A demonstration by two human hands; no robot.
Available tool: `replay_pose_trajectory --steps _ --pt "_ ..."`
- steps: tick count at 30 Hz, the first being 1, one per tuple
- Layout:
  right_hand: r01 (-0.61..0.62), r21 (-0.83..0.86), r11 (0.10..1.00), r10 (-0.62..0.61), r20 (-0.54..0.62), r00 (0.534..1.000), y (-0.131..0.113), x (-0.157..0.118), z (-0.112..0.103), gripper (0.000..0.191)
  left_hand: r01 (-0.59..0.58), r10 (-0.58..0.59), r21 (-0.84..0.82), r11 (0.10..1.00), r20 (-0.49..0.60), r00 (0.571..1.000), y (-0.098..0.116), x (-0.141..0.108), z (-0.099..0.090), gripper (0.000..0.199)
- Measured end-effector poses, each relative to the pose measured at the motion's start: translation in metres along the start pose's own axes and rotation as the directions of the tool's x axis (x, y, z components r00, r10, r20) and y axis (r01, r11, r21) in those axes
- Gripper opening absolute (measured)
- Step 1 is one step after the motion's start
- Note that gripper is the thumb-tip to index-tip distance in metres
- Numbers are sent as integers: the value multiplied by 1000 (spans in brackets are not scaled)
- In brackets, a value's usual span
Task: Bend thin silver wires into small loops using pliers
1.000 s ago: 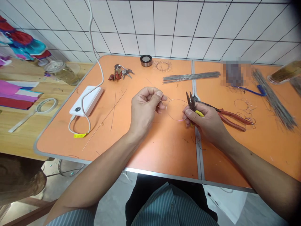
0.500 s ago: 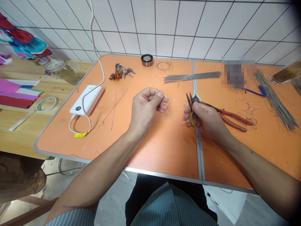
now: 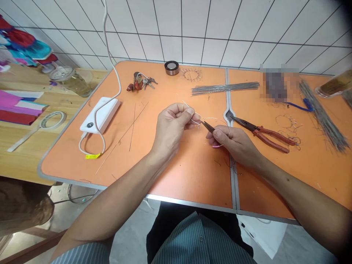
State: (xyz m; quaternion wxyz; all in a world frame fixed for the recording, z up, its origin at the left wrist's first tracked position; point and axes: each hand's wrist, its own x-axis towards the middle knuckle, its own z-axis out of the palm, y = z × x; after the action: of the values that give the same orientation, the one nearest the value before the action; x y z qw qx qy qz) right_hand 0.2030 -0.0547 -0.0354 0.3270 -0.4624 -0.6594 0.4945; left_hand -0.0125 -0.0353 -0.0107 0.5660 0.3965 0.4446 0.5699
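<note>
Head view: beside your orange counter [image 3: 192,183], a glass jar [image 3: 70,83] holds murky liquid; the yellow tag [image 3: 92,156] is unreadable. Between your hands, above the counter, your left hand [image 3: 172,126] pinches the wire ring [image 3: 217,121], and your clenched right hand [image 3: 229,142] grasps small pliers [image 3: 209,127], their tips at the wire.

Head-worn view, facing forward and down, above left hand [image 3: 172,126], right hand [image 3: 233,143]

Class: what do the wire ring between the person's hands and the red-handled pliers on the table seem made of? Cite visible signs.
The wire ring looks like thin bare metal, with a silvery glint; which metal is unclear. The red-handled pliers seem to be dull grey steel, with glossy red grips, probably plastic.
</note>
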Motion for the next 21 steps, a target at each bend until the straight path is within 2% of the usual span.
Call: replay_pose_trajectory --steps 8,21 --pt "17 -121 993 -20 -27 999 2 0 1 62 40 -40 -47 998 11 999 -1 0 1 22" --pt "-2 -66 998 2 6 1000 -4 0 2 56 59 -59 -49 997 11 998 0 0 2 25"
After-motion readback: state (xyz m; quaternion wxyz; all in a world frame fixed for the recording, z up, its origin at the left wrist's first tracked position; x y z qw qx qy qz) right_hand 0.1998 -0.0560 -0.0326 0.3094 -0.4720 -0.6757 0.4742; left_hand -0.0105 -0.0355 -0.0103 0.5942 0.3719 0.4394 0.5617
